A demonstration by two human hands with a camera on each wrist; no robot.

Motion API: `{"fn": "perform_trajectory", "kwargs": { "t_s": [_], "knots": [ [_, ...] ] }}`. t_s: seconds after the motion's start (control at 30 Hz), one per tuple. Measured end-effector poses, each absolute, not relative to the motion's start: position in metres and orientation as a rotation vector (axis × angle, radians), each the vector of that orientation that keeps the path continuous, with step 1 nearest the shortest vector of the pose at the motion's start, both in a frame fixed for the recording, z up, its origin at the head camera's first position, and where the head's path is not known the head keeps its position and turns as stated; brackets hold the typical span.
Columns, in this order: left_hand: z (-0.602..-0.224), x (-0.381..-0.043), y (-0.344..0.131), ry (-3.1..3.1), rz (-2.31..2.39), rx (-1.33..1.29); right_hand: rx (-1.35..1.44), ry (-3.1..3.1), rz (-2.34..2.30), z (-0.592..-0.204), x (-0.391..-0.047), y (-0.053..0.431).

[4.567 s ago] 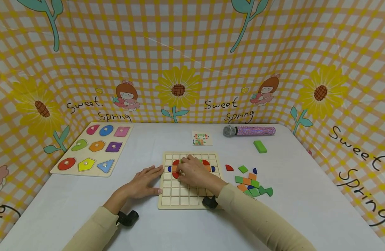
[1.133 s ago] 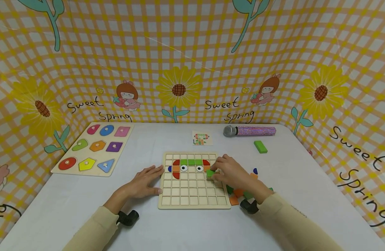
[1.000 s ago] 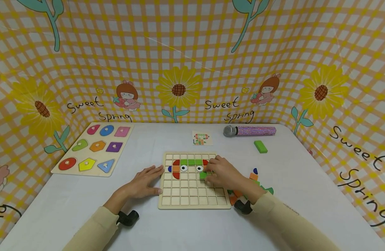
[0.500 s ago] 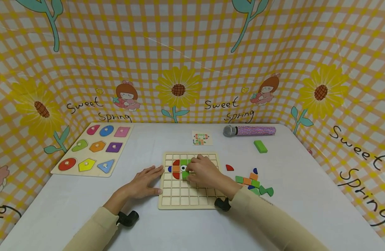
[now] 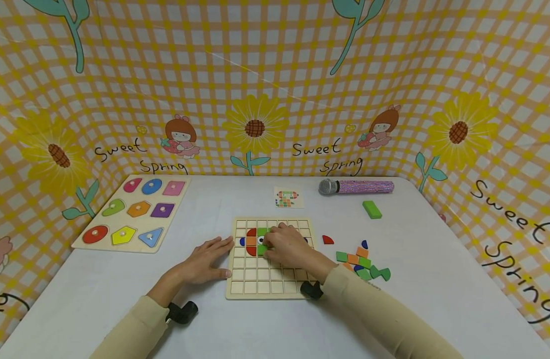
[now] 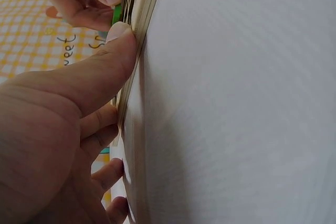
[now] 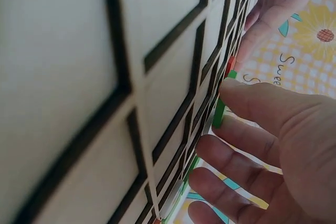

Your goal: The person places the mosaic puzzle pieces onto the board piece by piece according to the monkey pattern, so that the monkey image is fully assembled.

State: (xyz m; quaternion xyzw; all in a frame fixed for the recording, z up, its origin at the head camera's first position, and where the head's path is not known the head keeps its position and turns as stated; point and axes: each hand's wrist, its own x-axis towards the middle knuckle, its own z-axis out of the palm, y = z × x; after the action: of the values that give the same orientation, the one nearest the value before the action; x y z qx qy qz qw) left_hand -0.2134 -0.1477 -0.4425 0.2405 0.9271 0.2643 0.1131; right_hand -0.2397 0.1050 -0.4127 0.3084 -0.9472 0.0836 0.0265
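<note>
My right hand [image 5: 292, 249] is over the upper half of the wooden grid board [image 5: 276, 287]. Thumb and index finger pinch a green square tile [image 7: 218, 113] by its edges, seen in the right wrist view, at a cell under the eye tile [image 5: 261, 241]. Left of it on the board are a red curved tile [image 5: 251, 251], an orange tile [image 5: 251, 241] and a blue half-round tile [image 5: 242, 242]. This hand covers the board's right-hand tiles in part. My left hand [image 5: 205, 262] rests at the board's left edge, thumb and fingertips touching it, fingers extended.
Loose green, orange and blue tiles [image 5: 353, 259] lie right of the board, with a red quarter-round tile [image 5: 327, 240]. Behind are a pattern card [image 5: 289, 197], a microphone [image 5: 362, 187] and a green block [image 5: 372, 210]. A knobbed shape puzzle [image 5: 135, 212] lies far left.
Over the last second my right hand has carried the green tile leftward across the board, to the cell beside the red curved tile. My left hand has stayed at the board's edge.
</note>
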Motion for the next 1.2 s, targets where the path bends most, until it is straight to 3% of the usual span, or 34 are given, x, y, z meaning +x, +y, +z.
{"fn": "perform_trajectory", "kwargs": {
  "t_s": [0.8, 1.2],
  "knots": [
    [-0.442, -0.211, -0.147, 2.716, 0.787, 0.700, 0.910, -2.931, 0.311, -0.408, -0.236, 0.110],
    [-0.442, -0.213, -0.148, 2.713, 0.778, 0.714, 0.796, -2.876, 0.393, -0.397, -0.224, 0.165]
  ]
}}
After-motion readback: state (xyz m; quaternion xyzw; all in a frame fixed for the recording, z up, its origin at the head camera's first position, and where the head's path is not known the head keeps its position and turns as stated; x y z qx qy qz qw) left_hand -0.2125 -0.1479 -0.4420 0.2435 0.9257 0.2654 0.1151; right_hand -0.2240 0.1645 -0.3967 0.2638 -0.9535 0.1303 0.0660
